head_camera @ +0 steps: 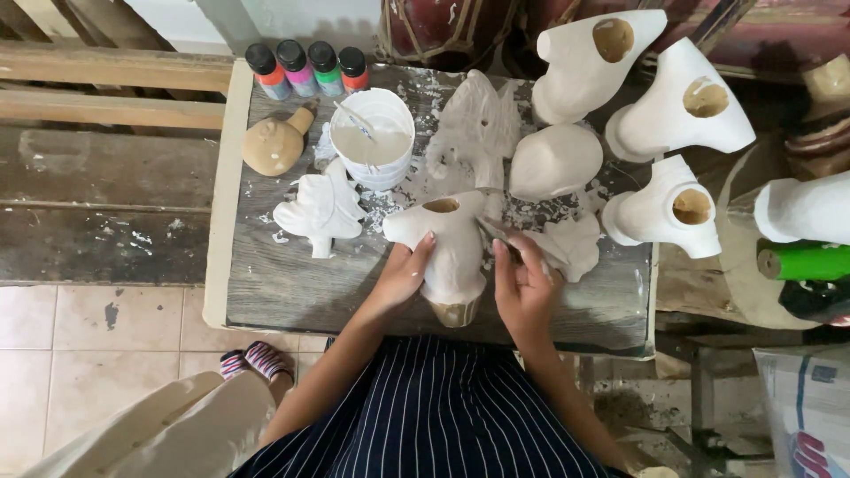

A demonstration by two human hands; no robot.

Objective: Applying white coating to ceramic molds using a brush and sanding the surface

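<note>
**Two hands on a white-coated figure at a paint-flecked table**

Seen from above, near the middle of a worn wooden table [292, 292] spattered with white. Left hand [403, 273] wrapped around the left flank of a white-coated figure [452, 243], fingers closed on it, thumb up along its side. Figure standing just in front of the lap, with a round hole near its top and a bare tan base at the near end. Right hand [524, 288] pinched shut on a thin brush [498, 232], tip slanting up and left to touch the figure's right side.

Just beyond, toward the far side: a white tub [376, 142] of white paint with a stick lying across it. Left of the tub, an unpainted tan piece [274, 146]; nearer, a white tree-shaped cutout [323, 212] lying flat. Along the far left edge, four small paint bottles [305, 69] in a row with black caps, contents orange, pink, green and red.

Far right: more white shapes clustered close together — a leaf-like carved one [474, 128], a rounded one [556, 161], and three hollow ones with round openings [686, 111]. At the right edge, a green cylinder [806, 261]. Near bottom: a dark striped skirt [434, 416] and a striped sandal [257, 361] on pale floor tiles.
</note>
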